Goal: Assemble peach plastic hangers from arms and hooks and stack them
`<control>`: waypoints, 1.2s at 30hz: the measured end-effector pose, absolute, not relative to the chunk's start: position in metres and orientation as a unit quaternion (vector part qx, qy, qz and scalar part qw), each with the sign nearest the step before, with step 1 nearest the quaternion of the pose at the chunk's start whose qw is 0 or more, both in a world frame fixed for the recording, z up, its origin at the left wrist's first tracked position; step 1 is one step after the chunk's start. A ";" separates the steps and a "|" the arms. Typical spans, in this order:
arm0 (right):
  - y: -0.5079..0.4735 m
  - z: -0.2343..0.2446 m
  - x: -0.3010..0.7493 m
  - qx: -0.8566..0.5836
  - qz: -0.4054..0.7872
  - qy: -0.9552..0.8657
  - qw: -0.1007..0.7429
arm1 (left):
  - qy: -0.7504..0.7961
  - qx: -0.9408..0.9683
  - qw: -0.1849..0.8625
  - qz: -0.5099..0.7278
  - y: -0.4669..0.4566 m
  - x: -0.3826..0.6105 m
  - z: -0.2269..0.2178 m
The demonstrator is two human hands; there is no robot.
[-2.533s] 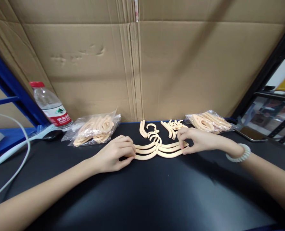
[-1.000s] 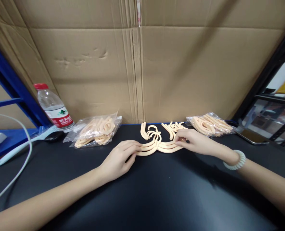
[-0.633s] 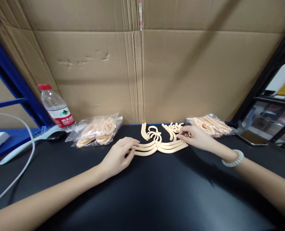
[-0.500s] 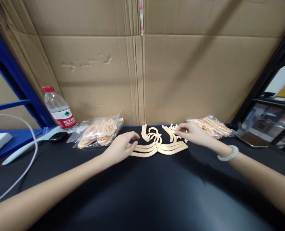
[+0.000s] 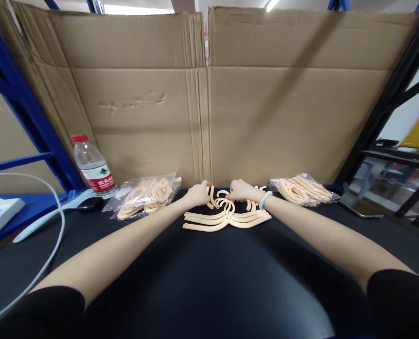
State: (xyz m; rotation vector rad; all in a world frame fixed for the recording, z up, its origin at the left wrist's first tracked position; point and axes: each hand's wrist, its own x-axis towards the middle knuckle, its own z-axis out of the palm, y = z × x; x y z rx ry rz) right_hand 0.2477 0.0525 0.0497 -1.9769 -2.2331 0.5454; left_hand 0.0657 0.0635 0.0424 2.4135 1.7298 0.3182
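My left hand (image 5: 198, 194) is closed at the left of the loose beige hanger arms (image 5: 212, 196), fingertips pinched on one of them. My right hand (image 5: 243, 190) is closed behind the curved hooks, fingers pointing down; what they grip is hidden. In front of both hands lies a stack of beige plastic hangers (image 5: 206, 228), their arms spread left and right and their hooks (image 5: 226, 205) pointing away from me. More small beige pieces (image 5: 261, 189) lie partly hidden behind my right wrist, which wears a pale bead bracelet (image 5: 265, 199).
Clear bags of beige parts lie left (image 5: 147, 195) and right (image 5: 303, 189). A water bottle (image 5: 95, 169), a black mouse-like object (image 5: 91, 204) and a white cable (image 5: 61, 221) are at left. A phone (image 5: 361, 207) lies far right. Cardboard (image 5: 283, 117) walls the back.
Both hands have moved inward and further back onto the loose pieces, the right one going left. Their fingers have closed. The camera view has tilted up.
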 end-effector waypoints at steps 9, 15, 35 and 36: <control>0.055 0.056 0.263 -0.662 0.221 -0.689 0.198 | 0.597 0.793 0.070 0.100 0.063 0.064 0.044; 0.022 0.069 0.276 -0.584 0.321 -0.653 0.361 | 0.606 0.775 0.120 0.132 0.057 0.058 0.058; -0.085 0.016 0.254 -0.320 0.570 -0.573 0.494 | 0.307 0.617 0.536 0.488 -0.092 0.050 0.016; -0.085 0.013 0.254 -0.314 0.567 -0.578 0.496 | 0.312 0.610 0.539 0.490 -0.091 0.050 0.016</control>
